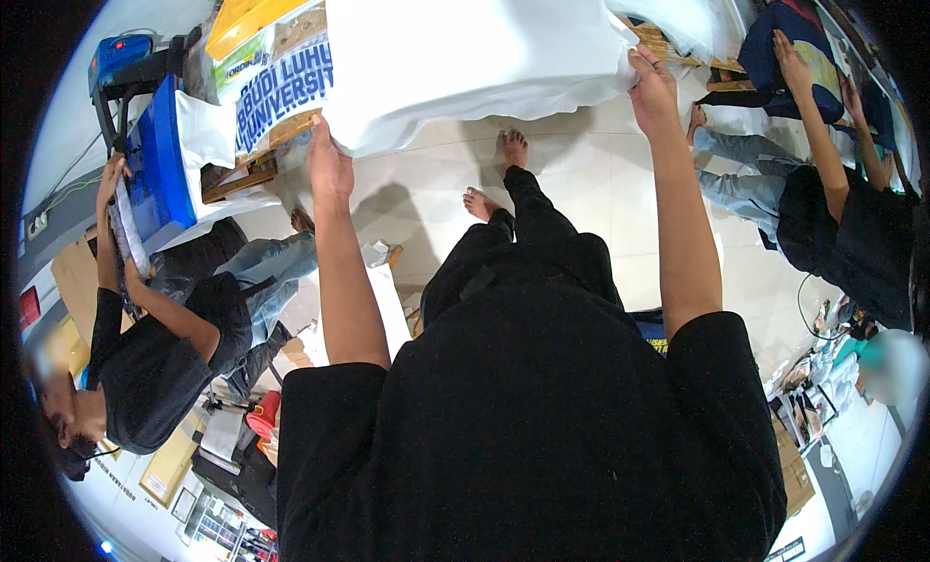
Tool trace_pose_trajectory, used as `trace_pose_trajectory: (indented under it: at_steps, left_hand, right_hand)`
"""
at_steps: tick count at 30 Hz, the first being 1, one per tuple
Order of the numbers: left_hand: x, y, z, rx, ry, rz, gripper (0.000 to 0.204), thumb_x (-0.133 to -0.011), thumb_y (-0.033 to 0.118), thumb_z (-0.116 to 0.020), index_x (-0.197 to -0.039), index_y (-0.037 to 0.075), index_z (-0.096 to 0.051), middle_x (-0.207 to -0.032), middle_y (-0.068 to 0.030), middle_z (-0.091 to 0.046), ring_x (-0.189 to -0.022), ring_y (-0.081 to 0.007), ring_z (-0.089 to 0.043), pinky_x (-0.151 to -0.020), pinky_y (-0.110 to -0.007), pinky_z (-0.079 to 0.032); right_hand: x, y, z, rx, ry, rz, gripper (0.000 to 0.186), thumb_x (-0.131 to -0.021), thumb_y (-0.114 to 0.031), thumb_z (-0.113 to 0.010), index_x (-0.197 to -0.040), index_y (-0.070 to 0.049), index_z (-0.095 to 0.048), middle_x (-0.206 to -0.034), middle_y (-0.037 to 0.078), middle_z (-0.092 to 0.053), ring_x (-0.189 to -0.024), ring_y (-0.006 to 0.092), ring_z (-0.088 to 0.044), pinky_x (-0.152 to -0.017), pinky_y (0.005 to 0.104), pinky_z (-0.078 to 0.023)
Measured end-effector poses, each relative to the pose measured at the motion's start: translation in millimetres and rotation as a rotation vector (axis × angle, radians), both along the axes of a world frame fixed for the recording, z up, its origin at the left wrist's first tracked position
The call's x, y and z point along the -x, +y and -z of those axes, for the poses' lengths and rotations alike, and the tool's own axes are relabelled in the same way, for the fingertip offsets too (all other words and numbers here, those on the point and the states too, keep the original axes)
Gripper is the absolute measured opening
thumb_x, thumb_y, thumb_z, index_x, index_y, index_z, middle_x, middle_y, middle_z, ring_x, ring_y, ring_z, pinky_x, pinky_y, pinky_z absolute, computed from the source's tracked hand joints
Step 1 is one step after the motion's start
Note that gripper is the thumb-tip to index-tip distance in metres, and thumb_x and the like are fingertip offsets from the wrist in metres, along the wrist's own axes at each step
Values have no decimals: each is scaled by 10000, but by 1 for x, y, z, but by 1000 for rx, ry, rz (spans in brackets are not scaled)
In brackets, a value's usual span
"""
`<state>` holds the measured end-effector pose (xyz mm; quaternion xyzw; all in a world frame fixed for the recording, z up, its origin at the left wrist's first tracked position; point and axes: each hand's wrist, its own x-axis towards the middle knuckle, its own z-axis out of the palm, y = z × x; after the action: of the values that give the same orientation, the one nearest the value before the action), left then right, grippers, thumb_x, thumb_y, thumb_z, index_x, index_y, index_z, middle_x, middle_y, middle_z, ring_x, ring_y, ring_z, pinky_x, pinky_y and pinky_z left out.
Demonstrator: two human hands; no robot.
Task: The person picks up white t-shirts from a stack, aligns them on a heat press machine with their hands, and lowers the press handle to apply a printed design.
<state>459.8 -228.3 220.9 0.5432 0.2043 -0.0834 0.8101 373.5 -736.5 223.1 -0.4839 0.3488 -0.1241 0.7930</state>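
Note:
A wide white sheet of thin, soft-looking material (465,58) spreads across the top, its wavy near edge hanging over the floor. By its near left corner my left hand (330,165) is closed on the edge, thumb up and most fingers hidden beneath. My right hand (653,87) pinches the near right corner between thumb and fingers. Left of the sheet shows a printed piece with large blue letters (281,97), under a yellow panel (262,17).
At the left, a person (165,359) holds a pale rolled strip beside a blue panel (165,155). Another person (833,213) at the right handles a dark blue bag (790,68). Wooden slats (242,179) show beneath the printed piece. Pale floor tiles (581,174) lie below.

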Motion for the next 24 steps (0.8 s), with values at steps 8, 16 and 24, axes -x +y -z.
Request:
trace_pose_trajectory:
  at_steps: [8,16,24]
  left_hand:
    - [11,-12,4,-127,20,-51,451,-1095,392,-576,-1384,47,-593,-1321,-62,-675,-1209,-180,-641,-1011,-341,-527]
    - [11,-19,8,-139,134,-18,401,-1095,342,-579,-1354,36,-588,-1248,-31,-660,-1151,-156,-618,-1003,-312,-494]
    - [8,-34,-13,-928,-399,-83,429,-1109,258,-506,-1431,-22,-547,-1334,-183,-616,-1229,-266,-581,-1065,-382,-446]
  right_hand:
    - [4,2,13,127,-20,53,488,-978,-101,-731,-1390,29,-504,-1253,116,-655,-1121,185,-622,-958,307,-497]
    - [-1,-4,15,218,70,67,405,-995,-133,-704,-1338,11,-543,-1231,106,-652,-1105,186,-621,-957,312,-496]
    - [-9,26,-31,1409,29,-2,367,-1046,-208,-589,-1328,26,-619,-1273,199,-657,-1188,320,-626,-1050,414,-478]
